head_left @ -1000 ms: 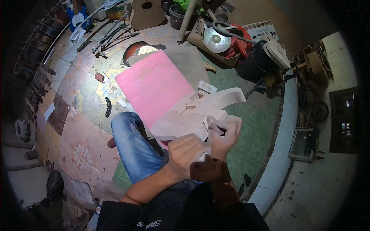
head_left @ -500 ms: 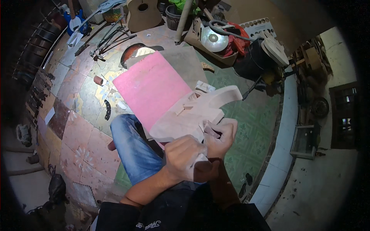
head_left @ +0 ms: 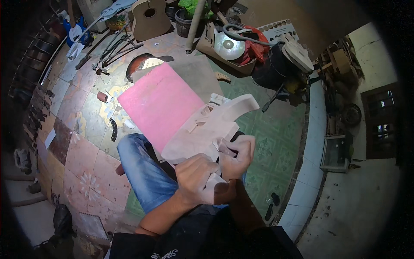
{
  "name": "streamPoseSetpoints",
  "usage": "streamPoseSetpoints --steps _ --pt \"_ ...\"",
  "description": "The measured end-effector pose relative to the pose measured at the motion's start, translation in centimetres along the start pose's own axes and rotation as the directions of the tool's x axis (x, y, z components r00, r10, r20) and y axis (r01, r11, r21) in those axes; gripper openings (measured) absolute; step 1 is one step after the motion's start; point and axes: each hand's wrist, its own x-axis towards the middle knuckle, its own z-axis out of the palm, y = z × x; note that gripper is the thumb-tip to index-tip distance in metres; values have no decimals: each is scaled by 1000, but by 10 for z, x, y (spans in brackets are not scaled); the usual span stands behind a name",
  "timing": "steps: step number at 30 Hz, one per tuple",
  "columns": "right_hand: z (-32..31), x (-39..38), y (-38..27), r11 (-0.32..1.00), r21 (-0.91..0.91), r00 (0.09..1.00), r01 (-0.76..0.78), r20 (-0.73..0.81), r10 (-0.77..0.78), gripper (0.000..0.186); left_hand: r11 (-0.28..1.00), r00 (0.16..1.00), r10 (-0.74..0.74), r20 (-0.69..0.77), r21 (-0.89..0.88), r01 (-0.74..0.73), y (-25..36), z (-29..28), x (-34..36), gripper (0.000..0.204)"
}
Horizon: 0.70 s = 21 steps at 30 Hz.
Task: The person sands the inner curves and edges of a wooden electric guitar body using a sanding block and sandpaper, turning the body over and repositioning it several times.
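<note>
An unfinished, pale wooden electric guitar body with routed cavities lies across my lap, its curved horn pointing away to the right. My left hand is closed at its near edge, and a pale, flat end shows beside the fist. Just to the right, my right hand is closed on a folded greyish strip of sandpaper against the body's edge. Both wrists are close together. The fingers hide the middle of the strip and that part of the wood.
Under the body lies a pink board. Beyond it are a sunburst guitar body, an acoustic guitar body, a cardboard box and a black bucket. A dark curved piece lies on the tiled floor.
The whole view has shifted slightly, so things appear a little further left and up. Both hands keep their grips at the same edge of the guitar body.
</note>
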Motion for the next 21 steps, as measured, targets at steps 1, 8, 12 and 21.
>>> streamPoseSetpoints --steps 1,8,12,21 --pt "-1 -1 2 1000 -1 1000 1 -2 -1 31 1000 1000 1 0 -2 -1 0 -2 3 33" --pt "1 7 3 994 49 995 102 16 -102 31 997 997 -72 -6 -9 72 0 -7 9 37" --pt "-8 -7 18 996 16 996 87 34 -87 29 996 995 -91 37 19 90 0 -12 12 39" --pt "-9 -1 16 998 44 995 45 86 -48 27 998 999 -49 14 -28 50 1 -7 8 41"
